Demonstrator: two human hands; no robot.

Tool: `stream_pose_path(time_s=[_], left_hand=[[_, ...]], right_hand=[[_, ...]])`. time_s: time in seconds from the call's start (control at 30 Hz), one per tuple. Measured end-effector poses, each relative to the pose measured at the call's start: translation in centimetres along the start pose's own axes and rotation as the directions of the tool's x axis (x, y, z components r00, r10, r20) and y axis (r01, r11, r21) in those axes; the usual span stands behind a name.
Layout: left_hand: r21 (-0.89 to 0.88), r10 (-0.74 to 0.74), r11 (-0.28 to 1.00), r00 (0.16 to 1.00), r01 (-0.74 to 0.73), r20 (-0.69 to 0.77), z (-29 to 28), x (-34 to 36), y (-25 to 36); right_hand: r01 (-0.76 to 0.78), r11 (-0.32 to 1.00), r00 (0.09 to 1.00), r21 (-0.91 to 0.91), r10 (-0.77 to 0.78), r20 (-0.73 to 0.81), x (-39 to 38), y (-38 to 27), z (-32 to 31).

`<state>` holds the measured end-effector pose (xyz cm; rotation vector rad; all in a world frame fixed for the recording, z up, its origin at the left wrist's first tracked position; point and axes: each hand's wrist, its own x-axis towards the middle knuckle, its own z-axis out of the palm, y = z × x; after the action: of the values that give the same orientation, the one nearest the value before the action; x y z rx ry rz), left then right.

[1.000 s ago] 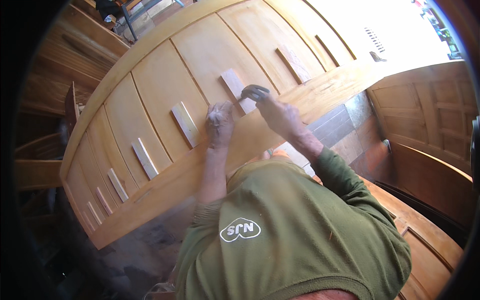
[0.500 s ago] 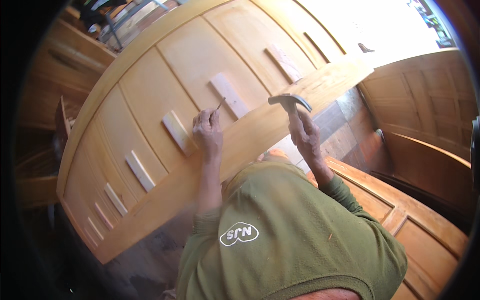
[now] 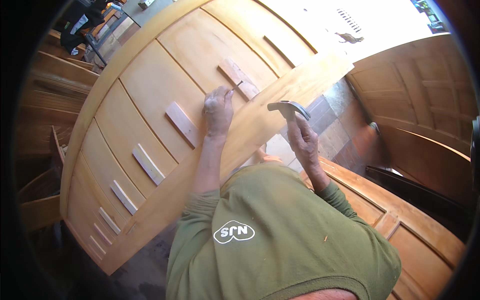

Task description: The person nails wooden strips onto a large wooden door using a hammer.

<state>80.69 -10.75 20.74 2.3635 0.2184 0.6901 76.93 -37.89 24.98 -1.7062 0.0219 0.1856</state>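
Observation:
A thin nail (image 3: 237, 85) is pinched in my left hand (image 3: 218, 111), its head pointing up and to the right. It appears over the rightmost pale wooden strip (image 3: 230, 70); whether its tip touches the wood cannot be seen. My right hand (image 3: 304, 140) grips a claw hammer (image 3: 289, 107) by the handle, with the metal head raised above a long plank (image 3: 280, 92). That plank lies across the near side of a large light-wood panel (image 3: 182, 42). Another strip (image 3: 182, 124) rests on the panel just left of my left hand.
Several smaller strips (image 3: 148, 164) continue in a row toward the lower left. A panelled wooden door (image 3: 420, 255) is at the lower right, and another panelled piece (image 3: 415, 85) stands at the right. Stacked boards (image 3: 60, 107) are at the left. Tiled floor (image 3: 340, 120) shows beyond the plank.
My left hand with the nail has moved rightward along the row, from the second strip from the right to the rightmost one. The hammer has moved along too, still raised. The whole view has shifted.

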Motion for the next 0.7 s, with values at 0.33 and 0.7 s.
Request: stream_pose_path(time_s=[0.33,0.7], left_hand=[[0.148,0.011,0.989,1.000,-0.013,0.011,0.7,-0.4,-0.3],[0.169,0.054,0.984,0.997,-0.062,0.051,0.9,-0.3,-0.4]], right_hand=[[0.123,0.979,0.986,-0.160,-0.102,0.133,7.6,-0.8,-4.7],[0.303,0.936,0.943,-0.182,-0.266,0.199,9.3,-2.7,-1.0]])
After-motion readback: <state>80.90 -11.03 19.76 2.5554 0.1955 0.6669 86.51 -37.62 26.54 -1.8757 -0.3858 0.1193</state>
